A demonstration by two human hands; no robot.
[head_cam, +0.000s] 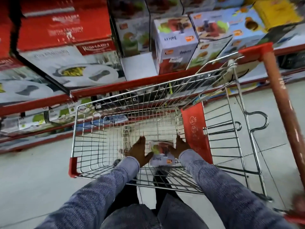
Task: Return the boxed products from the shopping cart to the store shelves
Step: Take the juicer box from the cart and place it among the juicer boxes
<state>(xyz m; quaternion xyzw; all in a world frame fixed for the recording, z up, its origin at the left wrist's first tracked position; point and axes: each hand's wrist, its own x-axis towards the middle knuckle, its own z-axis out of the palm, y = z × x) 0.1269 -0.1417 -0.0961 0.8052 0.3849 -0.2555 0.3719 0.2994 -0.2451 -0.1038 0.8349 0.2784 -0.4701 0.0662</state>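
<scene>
A small white juicer box (160, 153) lies at the bottom of the wire shopping cart (92, 129), near its close end. My left hand (139, 151) presses against the box's left side and my right hand (179, 147) against its right side, so both hands grip it between them. Both arms reach down into the cart in blue striped sleeves. On the shelf (132, 83) straight ahead stands a matching juicer box (175, 45) among similar boxes. The box's lower part is hidden by my hands.
Large red and white cookware boxes (66, 38) fill the shelf on the left. A red flap (196, 129) hangs inside the cart's right end, and the cart's red handle bar (283, 104) runs down the right. Lower shelves (33, 129) hold more boxes. Pale tiled floor (33, 171) surrounds the cart.
</scene>
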